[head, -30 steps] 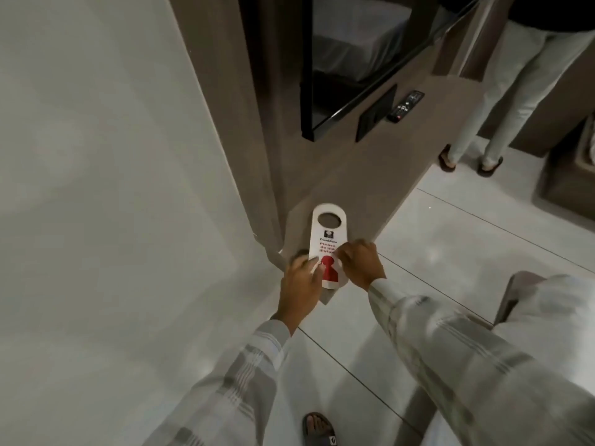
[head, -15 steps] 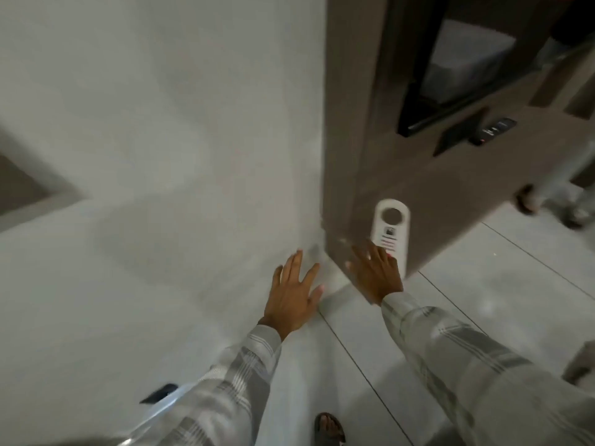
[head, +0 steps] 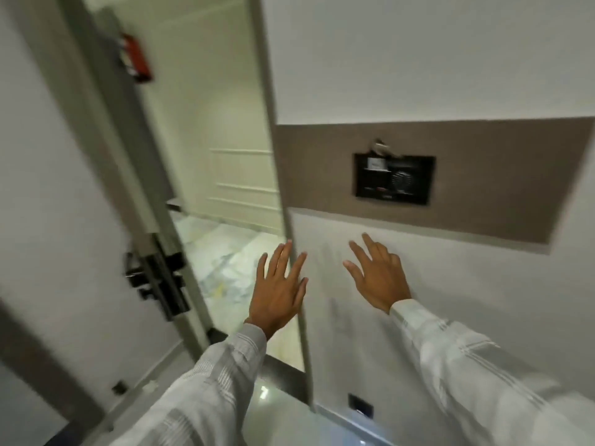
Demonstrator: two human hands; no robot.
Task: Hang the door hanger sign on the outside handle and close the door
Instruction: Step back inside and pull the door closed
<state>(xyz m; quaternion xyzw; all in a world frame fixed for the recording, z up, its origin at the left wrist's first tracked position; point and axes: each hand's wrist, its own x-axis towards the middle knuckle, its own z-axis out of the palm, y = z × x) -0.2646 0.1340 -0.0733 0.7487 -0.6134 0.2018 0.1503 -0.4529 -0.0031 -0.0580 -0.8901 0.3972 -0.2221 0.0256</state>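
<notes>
Head view: left hand (head: 278, 289) and right hand (head: 376, 278) both empty, fingers spread, near door frame (head: 277, 175). Door (head: 64, 194) ajar; black handle (head: 157, 275) on edge.

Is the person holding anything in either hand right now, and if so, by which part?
Nothing is held. The left hand and right hand are both open with fingers spread, in front of the wall by the open door. No door hanger sign is in view.
</notes>
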